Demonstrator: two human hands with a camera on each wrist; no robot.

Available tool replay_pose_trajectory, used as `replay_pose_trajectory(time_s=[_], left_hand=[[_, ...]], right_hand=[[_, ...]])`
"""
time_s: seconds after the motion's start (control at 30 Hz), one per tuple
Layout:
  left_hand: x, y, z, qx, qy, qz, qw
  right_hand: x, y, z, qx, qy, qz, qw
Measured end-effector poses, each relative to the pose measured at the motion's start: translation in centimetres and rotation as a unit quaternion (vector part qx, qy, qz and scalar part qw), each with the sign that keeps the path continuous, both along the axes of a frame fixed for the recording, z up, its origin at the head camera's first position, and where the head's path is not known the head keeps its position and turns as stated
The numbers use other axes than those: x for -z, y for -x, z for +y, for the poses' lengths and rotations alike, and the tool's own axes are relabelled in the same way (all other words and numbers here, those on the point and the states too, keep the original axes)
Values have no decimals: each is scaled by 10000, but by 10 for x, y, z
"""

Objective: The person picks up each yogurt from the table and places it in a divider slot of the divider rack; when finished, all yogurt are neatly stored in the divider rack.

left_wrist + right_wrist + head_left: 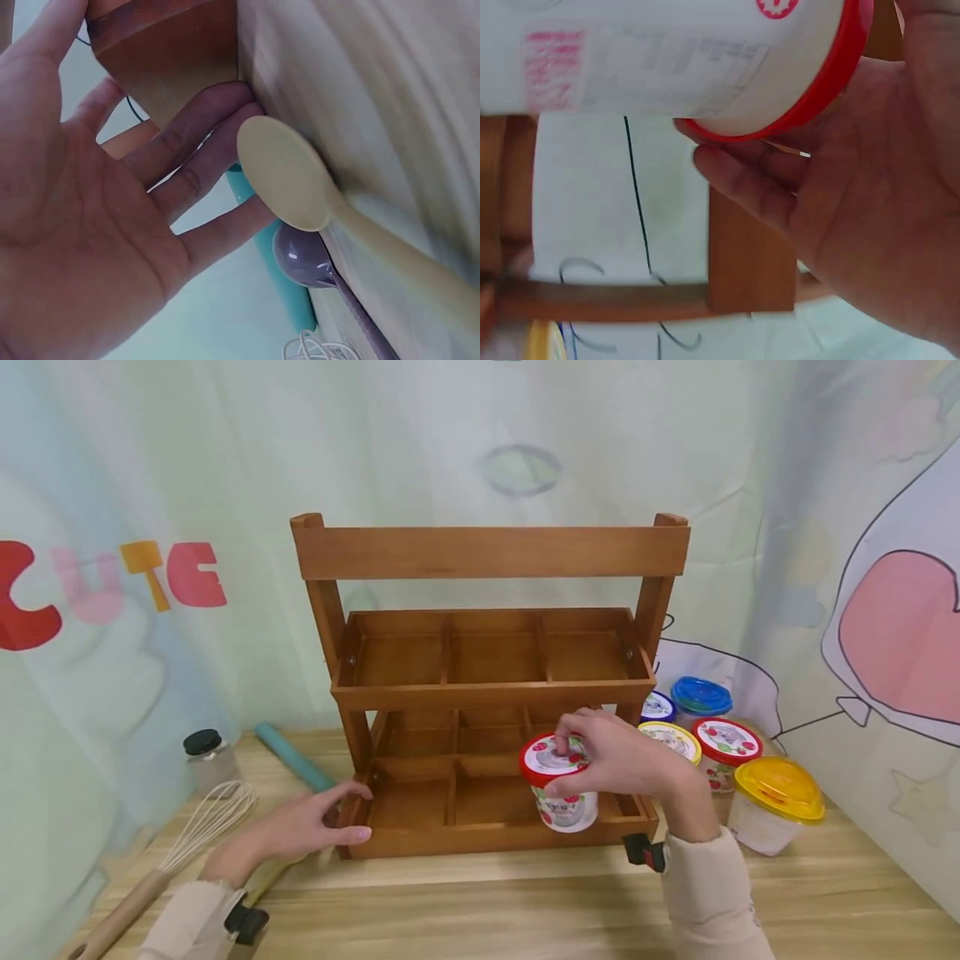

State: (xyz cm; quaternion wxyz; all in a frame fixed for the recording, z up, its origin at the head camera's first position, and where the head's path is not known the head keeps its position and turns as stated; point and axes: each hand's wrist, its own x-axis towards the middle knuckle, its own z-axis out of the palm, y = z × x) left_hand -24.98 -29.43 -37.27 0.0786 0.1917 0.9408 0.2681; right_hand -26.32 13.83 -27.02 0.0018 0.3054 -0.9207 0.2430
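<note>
A brown wooden rack (491,697) with two tiers of divided compartments stands in the middle of the head view. My right hand (626,758) grips a white tub (567,810) by its red lid, over the front of the lower tier; the right wrist view shows the same tub (652,67) close up, its lid against my fingers. My left hand (296,825) is at the rack's lower left front corner, its fingers extended along the outer side in the left wrist view. A beige spoon (289,176) and a purple ladle (304,255) lie beside those fingers.
Several lidded tubs stand right of the rack, among them a yellow-lidded tub (776,802), a red-lidded tub (723,752) and a blue-lidded one (701,696). To the left are a whisk (206,827), a black-capped jar (210,760) and a teal cylinder (294,756). A printed curtain hangs behind.
</note>
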Motion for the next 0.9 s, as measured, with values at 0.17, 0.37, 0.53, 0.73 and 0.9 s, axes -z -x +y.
replay_pose_trajectory(time_s=[0.17, 0.37, 0.53, 0.73, 0.9], left_hand=[[-1, 5, 0, 63, -119, -171, 9998], [-1, 3, 0, 90, -153, -173, 9997], [1, 4, -2, 97, -155, -198, 9996], [1, 4, -3, 50, -104, -198, 9997], [2, 5, 0, 6, -35, -170, 9998]], right_hand=[[13, 9, -31, -139, 259, 517, 9982], [32, 18, -58, -22, 805, 1083, 9909], [40, 20, -72, -188, 1075, 1044, 9885], [46, 21, -94, -291, 1278, 1024, 9861], [56, 20, -111, -221, 1598, 1048, 9813]])
